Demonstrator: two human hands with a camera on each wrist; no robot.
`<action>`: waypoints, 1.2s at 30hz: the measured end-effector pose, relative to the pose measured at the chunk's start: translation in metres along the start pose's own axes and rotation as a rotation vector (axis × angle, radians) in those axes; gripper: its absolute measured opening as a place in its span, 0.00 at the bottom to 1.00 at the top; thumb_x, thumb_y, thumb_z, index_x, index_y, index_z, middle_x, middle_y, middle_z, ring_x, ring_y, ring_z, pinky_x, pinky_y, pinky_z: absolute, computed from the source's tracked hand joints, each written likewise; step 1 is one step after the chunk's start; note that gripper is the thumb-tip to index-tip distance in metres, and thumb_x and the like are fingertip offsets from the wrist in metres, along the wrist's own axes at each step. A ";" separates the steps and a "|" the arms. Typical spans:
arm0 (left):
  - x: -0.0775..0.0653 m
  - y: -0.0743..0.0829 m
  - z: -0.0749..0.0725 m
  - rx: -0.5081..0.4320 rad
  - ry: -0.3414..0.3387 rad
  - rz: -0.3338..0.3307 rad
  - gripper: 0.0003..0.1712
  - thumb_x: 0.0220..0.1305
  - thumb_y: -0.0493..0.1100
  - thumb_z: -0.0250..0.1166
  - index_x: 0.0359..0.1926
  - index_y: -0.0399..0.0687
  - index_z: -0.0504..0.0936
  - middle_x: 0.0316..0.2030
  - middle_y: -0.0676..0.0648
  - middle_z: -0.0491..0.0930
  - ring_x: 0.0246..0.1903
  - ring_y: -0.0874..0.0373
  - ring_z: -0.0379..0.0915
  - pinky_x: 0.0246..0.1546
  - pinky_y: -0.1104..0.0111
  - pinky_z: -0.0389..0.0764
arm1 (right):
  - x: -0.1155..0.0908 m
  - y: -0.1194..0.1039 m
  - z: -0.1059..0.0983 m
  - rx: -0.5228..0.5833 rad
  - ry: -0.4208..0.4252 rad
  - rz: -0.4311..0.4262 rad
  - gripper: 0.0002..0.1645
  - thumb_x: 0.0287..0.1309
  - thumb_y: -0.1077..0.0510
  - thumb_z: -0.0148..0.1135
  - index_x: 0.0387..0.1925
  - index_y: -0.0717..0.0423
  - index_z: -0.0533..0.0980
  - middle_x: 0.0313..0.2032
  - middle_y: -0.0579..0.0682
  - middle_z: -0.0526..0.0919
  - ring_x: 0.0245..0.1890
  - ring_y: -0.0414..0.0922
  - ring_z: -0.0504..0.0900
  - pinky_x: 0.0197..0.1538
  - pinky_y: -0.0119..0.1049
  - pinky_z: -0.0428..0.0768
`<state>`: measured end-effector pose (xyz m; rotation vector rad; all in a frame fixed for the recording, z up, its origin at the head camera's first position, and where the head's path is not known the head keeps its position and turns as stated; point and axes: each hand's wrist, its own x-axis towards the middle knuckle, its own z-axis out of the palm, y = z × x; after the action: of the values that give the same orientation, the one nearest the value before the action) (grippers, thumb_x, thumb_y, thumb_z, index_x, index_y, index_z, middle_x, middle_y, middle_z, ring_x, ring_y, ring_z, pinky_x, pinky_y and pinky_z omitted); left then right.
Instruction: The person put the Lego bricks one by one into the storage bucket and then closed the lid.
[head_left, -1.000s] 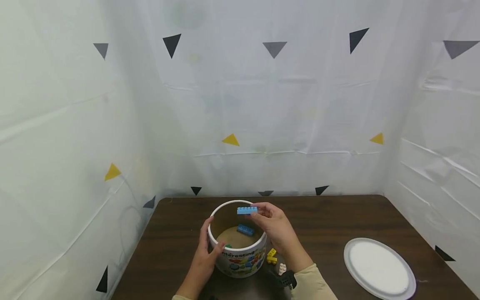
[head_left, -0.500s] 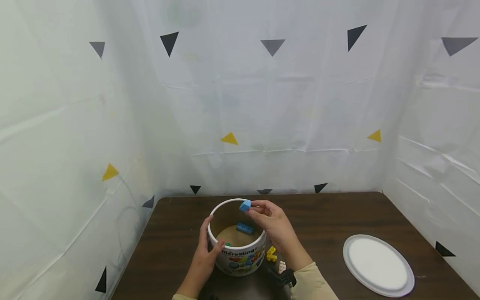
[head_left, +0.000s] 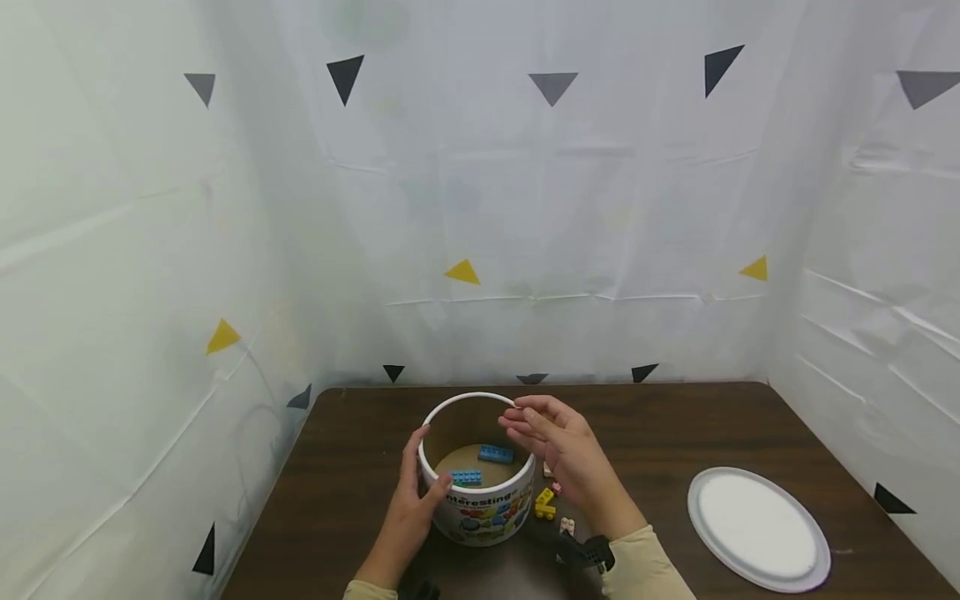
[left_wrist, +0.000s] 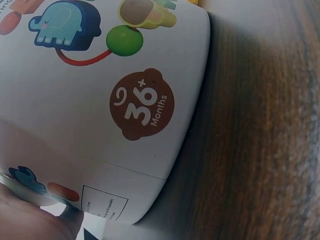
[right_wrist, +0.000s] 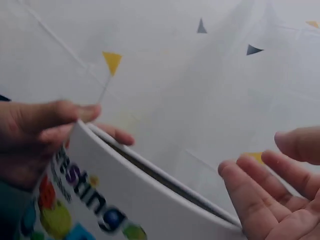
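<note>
A white round bucket (head_left: 480, 527) with toy pictures and lettering on its wall stands on the table, slightly tilted. My left hand (head_left: 405, 510) holds it by the left side, the thumb over the front rim. Inside lie two blue toy building bricks, one (head_left: 496, 454) towards the back and one (head_left: 467, 477) by the front wall, near a bit of green. Beside the right rim is my right hand (head_left: 564, 443), fingers extended and nothing in them. The right wrist view shows its fingertips close to the rim (right_wrist: 170, 182).
Several small yellow bricks (head_left: 545, 510) and a pale pink brick (head_left: 567, 526) lie right of the bucket, below my right forearm. Farther right on the dark wooden table (head_left: 637, 467) is a round white lid (head_left: 759, 529). White sheeting (head_left: 570, 233) surrounds the table's back and sides.
My right hand held a light blue brick over the bucket and turned it; the brick has been let go and now lies inside. The right hand's fingers have spread. My left hand keeps its hold.
</note>
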<state>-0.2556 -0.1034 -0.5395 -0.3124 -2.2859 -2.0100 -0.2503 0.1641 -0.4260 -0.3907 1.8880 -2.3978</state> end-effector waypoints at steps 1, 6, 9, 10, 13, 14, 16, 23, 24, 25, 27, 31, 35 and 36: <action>0.000 0.000 0.001 -0.002 -0.003 -0.001 0.46 0.75 0.59 0.68 0.83 0.84 0.52 0.87 0.40 0.50 0.80 0.31 0.55 0.74 0.29 0.60 | -0.003 0.000 -0.006 -0.006 -0.001 -0.022 0.27 0.82 0.55 0.61 0.69 0.70 0.69 0.62 0.61 0.84 0.63 0.50 0.88 0.65 0.40 0.84; -0.001 -0.004 -0.001 -0.025 -0.020 -0.001 0.46 0.75 0.58 0.68 0.83 0.84 0.52 0.87 0.42 0.49 0.82 0.32 0.52 0.76 0.29 0.57 | -0.023 0.004 -0.034 -0.146 0.148 -0.023 0.24 0.81 0.53 0.62 0.66 0.65 0.75 0.51 0.53 0.87 0.52 0.47 0.91 0.59 0.41 0.87; 0.000 -0.006 -0.004 -0.031 -0.020 0.004 0.46 0.75 0.58 0.68 0.83 0.85 0.52 0.87 0.42 0.48 0.82 0.33 0.52 0.76 0.30 0.56 | -0.030 0.015 -0.051 -0.243 0.268 0.063 0.22 0.80 0.51 0.64 0.64 0.60 0.78 0.48 0.53 0.86 0.45 0.48 0.88 0.51 0.38 0.87; 0.001 -0.007 -0.005 -0.033 -0.020 0.009 0.46 0.75 0.58 0.68 0.83 0.85 0.52 0.87 0.41 0.48 0.82 0.33 0.52 0.76 0.31 0.57 | -0.030 0.021 -0.058 -0.264 0.298 0.084 0.22 0.79 0.51 0.64 0.64 0.59 0.79 0.48 0.54 0.85 0.43 0.49 0.87 0.48 0.37 0.87; 0.000 -0.007 -0.008 -0.032 -0.015 0.014 0.46 0.75 0.57 0.68 0.84 0.82 0.52 0.87 0.40 0.48 0.81 0.32 0.54 0.75 0.32 0.59 | -0.033 0.046 -0.079 -0.288 0.363 0.120 0.18 0.79 0.52 0.65 0.61 0.57 0.81 0.46 0.56 0.84 0.37 0.49 0.85 0.39 0.36 0.85; -0.001 -0.007 -0.009 -0.029 -0.012 0.013 0.47 0.75 0.57 0.68 0.84 0.81 0.52 0.87 0.40 0.48 0.81 0.33 0.54 0.74 0.33 0.60 | -0.033 0.055 -0.084 -0.281 0.374 0.126 0.18 0.79 0.53 0.65 0.61 0.58 0.80 0.46 0.56 0.84 0.36 0.48 0.84 0.37 0.36 0.85; -0.004 -0.009 -0.011 -0.019 -0.001 0.001 0.47 0.74 0.56 0.68 0.84 0.80 0.52 0.87 0.41 0.49 0.80 0.33 0.55 0.74 0.33 0.61 | -0.034 0.072 -0.093 -0.264 0.386 0.141 0.19 0.79 0.55 0.64 0.63 0.61 0.79 0.45 0.56 0.83 0.33 0.46 0.84 0.35 0.37 0.85; -0.009 -0.012 -0.013 -0.023 -0.002 -0.044 0.47 0.75 0.59 0.68 0.84 0.83 0.51 0.87 0.42 0.48 0.80 0.32 0.56 0.72 0.34 0.65 | -0.035 0.100 -0.092 -0.343 0.401 0.185 0.22 0.77 0.62 0.64 0.67 0.65 0.76 0.35 0.56 0.82 0.25 0.45 0.83 0.30 0.37 0.85; -0.009 -0.012 -0.013 -0.028 -0.004 -0.044 0.47 0.75 0.59 0.68 0.84 0.82 0.51 0.87 0.41 0.48 0.80 0.32 0.56 0.72 0.35 0.65 | -0.035 0.102 -0.091 -0.369 0.404 0.189 0.23 0.76 0.62 0.64 0.67 0.64 0.76 0.34 0.56 0.82 0.25 0.45 0.83 0.30 0.37 0.85; -0.009 -0.012 -0.013 -0.027 -0.007 -0.044 0.47 0.75 0.59 0.68 0.84 0.81 0.51 0.87 0.41 0.48 0.79 0.31 0.56 0.71 0.35 0.66 | -0.035 0.103 -0.089 -0.394 0.407 0.195 0.23 0.76 0.62 0.65 0.67 0.64 0.76 0.34 0.56 0.82 0.24 0.45 0.83 0.29 0.37 0.85; -0.010 -0.012 -0.013 -0.025 -0.005 -0.043 0.47 0.75 0.58 0.68 0.85 0.79 0.51 0.86 0.39 0.49 0.79 0.31 0.57 0.71 0.35 0.67 | -0.036 0.103 -0.087 -0.433 0.409 0.210 0.24 0.75 0.63 0.65 0.67 0.64 0.76 0.33 0.56 0.82 0.23 0.46 0.83 0.28 0.38 0.85; -0.010 -0.012 -0.012 -0.035 -0.005 -0.041 0.47 0.76 0.57 0.68 0.84 0.82 0.51 0.86 0.41 0.48 0.79 0.31 0.57 0.71 0.36 0.66 | -0.035 0.101 -0.083 -0.503 0.408 0.217 0.24 0.72 0.63 0.68 0.66 0.66 0.78 0.33 0.57 0.83 0.23 0.46 0.83 0.27 0.39 0.86; -0.009 -0.010 -0.011 -0.051 -0.011 -0.039 0.47 0.76 0.56 0.68 0.84 0.81 0.51 0.87 0.41 0.47 0.79 0.31 0.56 0.72 0.36 0.65 | -0.034 0.099 -0.082 -0.544 0.398 0.213 0.24 0.70 0.66 0.69 0.64 0.68 0.79 0.31 0.57 0.82 0.22 0.45 0.83 0.27 0.39 0.86; -0.008 -0.009 -0.012 -0.051 -0.013 -0.041 0.47 0.76 0.57 0.67 0.84 0.80 0.51 0.87 0.41 0.47 0.79 0.31 0.56 0.72 0.35 0.65 | -0.034 0.100 -0.082 -0.546 0.397 0.214 0.24 0.68 0.67 0.69 0.64 0.68 0.79 0.31 0.57 0.82 0.22 0.45 0.83 0.27 0.39 0.86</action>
<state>-0.2501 -0.1168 -0.5483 -0.2856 -2.2702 -2.0939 -0.2479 0.2246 -0.5450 0.2841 2.5917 -1.8967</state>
